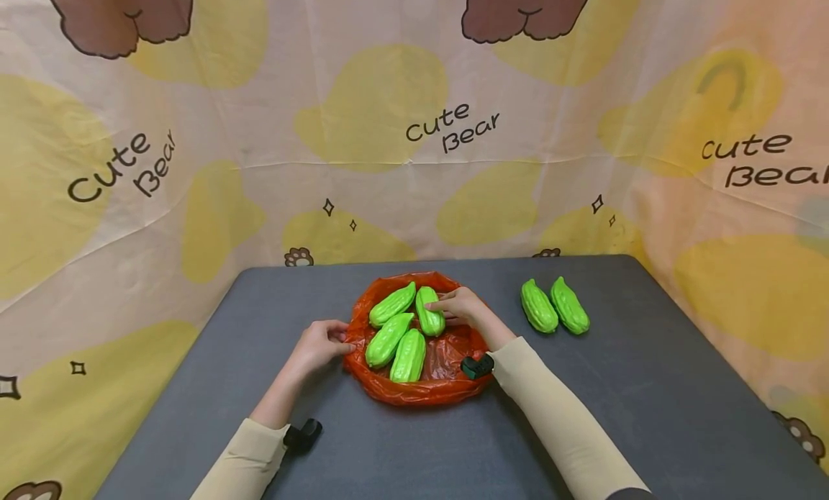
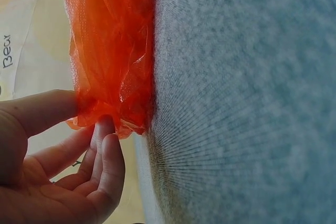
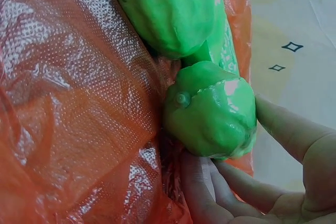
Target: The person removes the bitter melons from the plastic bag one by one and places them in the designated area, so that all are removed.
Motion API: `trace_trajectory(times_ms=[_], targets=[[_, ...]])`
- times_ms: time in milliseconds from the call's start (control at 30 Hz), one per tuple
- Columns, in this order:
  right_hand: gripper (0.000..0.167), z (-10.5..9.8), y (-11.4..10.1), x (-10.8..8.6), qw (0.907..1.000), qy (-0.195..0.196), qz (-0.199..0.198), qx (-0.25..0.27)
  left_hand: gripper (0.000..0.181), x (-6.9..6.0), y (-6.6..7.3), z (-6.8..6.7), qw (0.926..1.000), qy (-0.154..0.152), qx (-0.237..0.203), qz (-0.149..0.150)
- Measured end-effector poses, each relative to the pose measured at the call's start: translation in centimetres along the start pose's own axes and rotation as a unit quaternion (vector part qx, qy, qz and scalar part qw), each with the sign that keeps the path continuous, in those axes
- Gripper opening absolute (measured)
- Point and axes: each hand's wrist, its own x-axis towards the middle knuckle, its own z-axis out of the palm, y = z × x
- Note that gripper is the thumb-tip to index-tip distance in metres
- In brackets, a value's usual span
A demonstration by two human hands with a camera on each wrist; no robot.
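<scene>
We see a red plastic bag (image 1: pixel 421 394) standing open on the grey worktop (image 1: pixel 401 457), nearer its far edge than the near side and about midway across. Our left hand (image 1: pixel 319 347) pinches the bag's left rim between thumb and fingers. Our right hand (image 1: pixel 457 306) grips a green gourd (image 1: pixel 427 314) inside the bag, thumb on one side and fingers on the other; whether it touches the bag's bottom we can't quite tell. Three other gourds (image 1: pixel 409 357) lie in the bag's left half, and a loose pair (image 1: pixel 539 307) lies side by side towards the worktop's far right corner
</scene>
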Motion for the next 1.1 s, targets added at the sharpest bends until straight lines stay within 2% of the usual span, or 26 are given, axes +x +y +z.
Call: trace_trajectory(times_ms=[333,533,733,967,1100], targets=[[0.064,-0.8,-0.4,-1.1,0.9990,0.013,-0.022,-0.037,0.040,0.0,0.2,0.1,1.0000,0.001,0.000,0.005],[0.067,-1.5,-0.7,-2.3,0.9988,-0.001,-0.037,-0.031,0.042,0.0,0.1,0.0,0.9999,-0.005,0.013,0.005],[0.066,-2.5,-1.3,-3.4,0.9977,0.005,-0.053,-0.041,0.042,0.0,0.3,-0.1,0.9998,-0.004,0.012,0.013],[0.065,-3.5,-1.7,-4.6,0.9969,0.006,-0.061,-0.050,0.042,0.0,0.0,0.0,0.9999,-0.006,0.012,-0.001],[0.065,-4.2,-1.9,-5.2,0.9959,0.008,-0.070,-0.056,0.042,0.1,0.0,0.0,0.9999,-0.002,0.012,0.003]])
